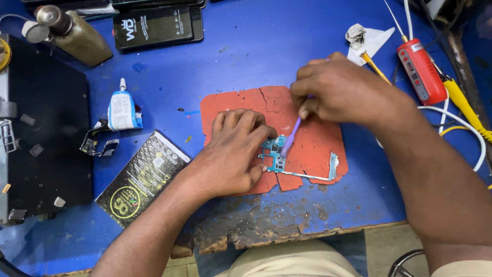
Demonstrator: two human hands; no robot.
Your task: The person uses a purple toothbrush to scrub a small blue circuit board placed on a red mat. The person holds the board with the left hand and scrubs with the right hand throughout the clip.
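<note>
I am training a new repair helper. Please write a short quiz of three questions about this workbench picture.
1. True or false: the left hand presses the circuit board onto the red mat.
2. What does the right hand hold? A) purple brush B) scissors C) hammer
3. Which thing lies between the black box and the red mat?

Key: 1 true. 2 A. 3 the small white glue bottle.

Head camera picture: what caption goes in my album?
Left hand steadies a circuit board on a red mat while right hand brushes it.
</note>
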